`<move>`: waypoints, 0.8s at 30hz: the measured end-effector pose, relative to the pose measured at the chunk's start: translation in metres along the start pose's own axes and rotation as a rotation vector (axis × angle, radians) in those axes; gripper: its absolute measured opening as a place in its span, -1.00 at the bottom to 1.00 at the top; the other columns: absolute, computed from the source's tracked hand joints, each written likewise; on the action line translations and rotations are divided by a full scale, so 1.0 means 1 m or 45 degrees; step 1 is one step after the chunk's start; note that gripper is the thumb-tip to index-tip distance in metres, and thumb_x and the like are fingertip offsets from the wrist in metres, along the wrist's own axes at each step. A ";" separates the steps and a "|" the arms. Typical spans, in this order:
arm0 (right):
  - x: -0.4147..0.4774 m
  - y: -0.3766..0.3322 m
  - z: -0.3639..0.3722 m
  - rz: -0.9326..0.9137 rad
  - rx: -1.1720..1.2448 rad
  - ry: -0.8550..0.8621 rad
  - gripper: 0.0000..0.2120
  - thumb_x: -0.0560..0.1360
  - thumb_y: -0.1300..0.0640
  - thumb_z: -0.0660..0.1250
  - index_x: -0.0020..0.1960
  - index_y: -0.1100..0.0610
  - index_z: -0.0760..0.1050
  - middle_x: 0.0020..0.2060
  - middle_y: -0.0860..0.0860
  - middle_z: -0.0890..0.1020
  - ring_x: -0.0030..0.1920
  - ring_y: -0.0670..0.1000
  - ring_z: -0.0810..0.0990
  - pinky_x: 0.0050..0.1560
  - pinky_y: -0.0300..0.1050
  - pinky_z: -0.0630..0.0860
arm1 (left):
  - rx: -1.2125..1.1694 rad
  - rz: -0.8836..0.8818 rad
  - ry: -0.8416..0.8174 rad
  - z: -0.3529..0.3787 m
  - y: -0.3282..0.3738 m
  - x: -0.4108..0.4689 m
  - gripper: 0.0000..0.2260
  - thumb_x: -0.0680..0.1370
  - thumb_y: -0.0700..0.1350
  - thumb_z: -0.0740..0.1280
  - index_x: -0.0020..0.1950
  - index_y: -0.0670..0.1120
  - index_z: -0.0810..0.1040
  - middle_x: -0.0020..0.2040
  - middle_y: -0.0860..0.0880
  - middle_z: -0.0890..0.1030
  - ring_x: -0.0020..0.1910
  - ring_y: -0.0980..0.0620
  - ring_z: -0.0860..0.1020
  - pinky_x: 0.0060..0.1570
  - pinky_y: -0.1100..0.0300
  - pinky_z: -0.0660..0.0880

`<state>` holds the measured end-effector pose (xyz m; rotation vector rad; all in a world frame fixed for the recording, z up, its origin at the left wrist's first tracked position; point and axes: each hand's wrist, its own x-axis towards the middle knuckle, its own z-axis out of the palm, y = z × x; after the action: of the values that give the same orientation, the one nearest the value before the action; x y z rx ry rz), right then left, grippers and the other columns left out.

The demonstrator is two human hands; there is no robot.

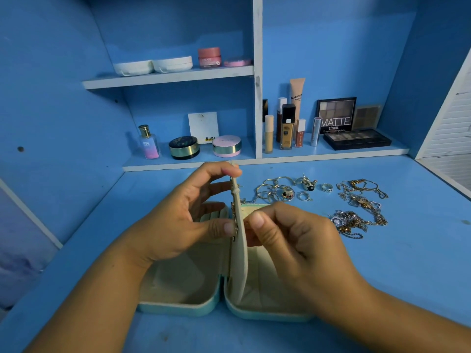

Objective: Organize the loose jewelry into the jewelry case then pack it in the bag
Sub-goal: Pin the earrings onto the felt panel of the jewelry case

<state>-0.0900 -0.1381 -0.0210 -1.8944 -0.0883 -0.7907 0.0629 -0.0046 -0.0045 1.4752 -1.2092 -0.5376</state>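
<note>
— Why is the middle leaf standing up like that?

— The jewelry case (175, 309) lies opened flat on the near part of the table (382, 276). The left hand (178, 220) keeps its divider flap (240, 263) upright. Its grip is closed on the flap, with fingertips at the top edge and the thumb pressed halfway down the left face. I'd say that gives the other hand a firm surface to work against.

— And the right hand (293, 235)?

— Its grip is also closed, thumb and fingers pinching the flap from the right, level with some small metal pieces on the left face. It looks like a piece being fastened through the flap, but I can't tell whether anything sits between the fingertips.

— Where's the rest of the jewelry?

— The loose jewelry is on the table, far and to the right of the case. The rings (288, 193) are just beyond it and the tangled chains (359, 210) further right, probably laid out so each can be picked singly. Cosmetics line the shelf (331, 151) behind.

— The bag?

— It isn't in view. Most pieces are still outside the case, so packing looks a long way off.
</note>
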 end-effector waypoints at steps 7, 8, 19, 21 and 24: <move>-0.001 0.002 -0.001 -0.043 0.161 -0.034 -0.86 0.48 0.08 0.29 -0.02 0.12 0.53 -0.22 0.00 0.65 -0.16 0.06 0.66 -0.12 -0.10 0.60 | -0.027 -0.013 -0.004 -0.001 0.001 0.000 -0.43 0.30 0.12 0.58 0.25 0.17 0.45 0.30 0.09 0.46 0.24 0.09 0.48 0.15 0.14 0.47; -0.001 0.003 0.000 -0.075 0.112 -0.020 -0.87 0.48 0.10 0.30 -0.03 0.13 0.53 -0.23 -0.01 0.65 -0.18 0.03 0.66 -0.15 -0.13 0.59 | -0.025 -0.011 -0.002 -0.001 0.001 0.000 -0.43 0.30 0.12 0.57 0.25 0.17 0.45 0.31 0.09 0.46 0.26 0.09 0.47 0.17 0.14 0.47; 0.006 0.002 -0.004 -0.274 -0.269 -0.040 -0.90 0.51 0.12 0.27 -0.06 0.11 0.53 -0.21 -0.22 0.59 -0.18 -0.17 0.58 -0.13 -0.28 0.53 | 0.014 -0.022 0.019 0.001 0.001 0.000 -0.41 0.26 0.18 0.58 0.23 0.21 0.46 0.36 0.04 0.44 0.34 -0.02 0.46 0.26 -0.06 0.43; 0.007 -0.002 -0.006 -0.342 -0.379 -0.048 -0.93 0.52 0.12 0.24 -0.04 0.06 0.49 -0.19 -0.25 0.54 -0.20 -0.19 0.56 -0.15 -0.33 0.49 | 0.025 -0.007 0.023 0.002 0.001 0.000 -0.42 0.27 0.18 0.58 0.23 0.23 0.47 0.38 0.04 0.43 0.37 -0.05 0.43 0.29 -0.11 0.40; 0.006 -0.006 -0.009 -0.348 -0.522 -0.066 -0.95 0.54 0.04 0.20 -0.01 -0.05 0.42 -0.19 -0.13 0.59 -0.22 -0.12 0.57 -0.24 -0.27 0.48 | 0.031 -0.005 0.022 0.002 0.001 0.000 -0.43 0.28 0.17 0.58 0.23 0.23 0.47 0.38 0.05 0.43 0.38 -0.05 0.42 0.31 -0.16 0.38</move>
<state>-0.0918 -0.1450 -0.0104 -2.3231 -0.2361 -1.0015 0.0606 -0.0057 -0.0040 1.5003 -1.2034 -0.5140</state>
